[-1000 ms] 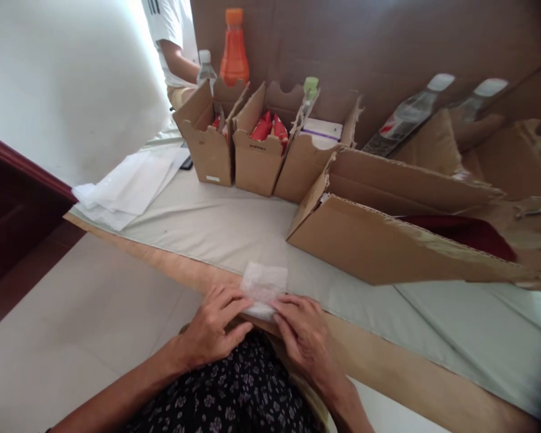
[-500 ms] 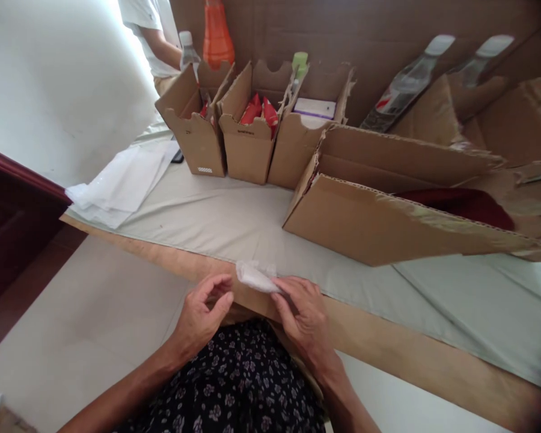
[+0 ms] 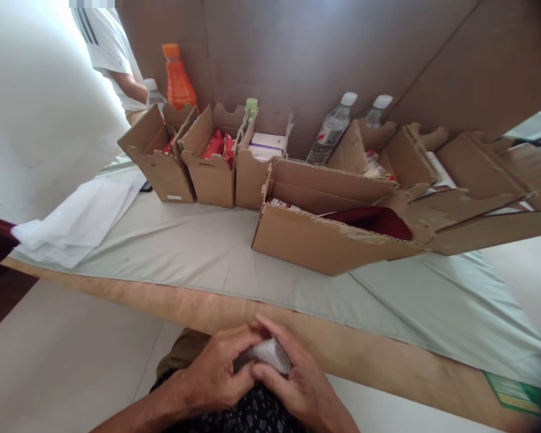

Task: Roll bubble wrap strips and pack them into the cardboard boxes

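Observation:
Close to my lap, in front of the table's edge, my left hand (image 3: 228, 364) and my right hand (image 3: 293, 373) are closed together around a small whitish, translucent plastic bundle (image 3: 270, 355). It looks like a folded or rolled plastic bag, and my fingers cover much of it. My thumbs press on its near side, while the fingers of both hands meet at its far side. Beyond my hands lies the table's pale green cloth (image 3: 198, 252). The nearest container there is a long cardboard box (image 3: 324, 243) holding something dark red (image 3: 379, 221).
Several cardboard boxes (image 3: 211, 180) with snack packets line the table's back. An orange bottle (image 3: 179, 81) and clear bottles (image 3: 333, 129) stand behind them. White plastic sheets (image 3: 79, 216) lie at the left. A person in a white shirt (image 3: 110, 54) is beyond the far left corner.
My left hand, apart from the plastic before, has closed on it beside my right hand. Both hands and the bundle are now nearer my lap. The view has shifted right and upward.

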Tool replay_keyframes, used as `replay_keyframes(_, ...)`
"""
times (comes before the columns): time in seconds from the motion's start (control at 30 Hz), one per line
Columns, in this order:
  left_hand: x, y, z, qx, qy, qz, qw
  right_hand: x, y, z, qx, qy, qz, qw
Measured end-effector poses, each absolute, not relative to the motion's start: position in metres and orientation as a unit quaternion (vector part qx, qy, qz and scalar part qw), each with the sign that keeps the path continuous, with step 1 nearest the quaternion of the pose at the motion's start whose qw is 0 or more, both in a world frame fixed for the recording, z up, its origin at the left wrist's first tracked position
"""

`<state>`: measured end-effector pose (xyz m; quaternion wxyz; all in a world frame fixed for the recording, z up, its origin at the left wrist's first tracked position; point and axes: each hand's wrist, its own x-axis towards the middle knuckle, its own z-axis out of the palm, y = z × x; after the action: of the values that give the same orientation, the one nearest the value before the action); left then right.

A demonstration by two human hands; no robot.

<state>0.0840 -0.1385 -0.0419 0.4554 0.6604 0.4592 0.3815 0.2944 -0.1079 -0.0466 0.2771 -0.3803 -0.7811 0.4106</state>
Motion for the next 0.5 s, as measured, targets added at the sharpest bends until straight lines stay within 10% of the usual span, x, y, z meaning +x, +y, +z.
replay_keyframes(0.3,0.078,-0.118,-0.029,0.603,0.523,0.228,0.557,0.321,-0.092,-0.035,-0.422,-0.710,0.527,0.202)
replay_keyframes(0.5,0.055,-0.042,0.030,0.774,0.473,0.410,0.090,0.379,-0.080,-0.015,-0.445,-0.710,0.491,0.237)
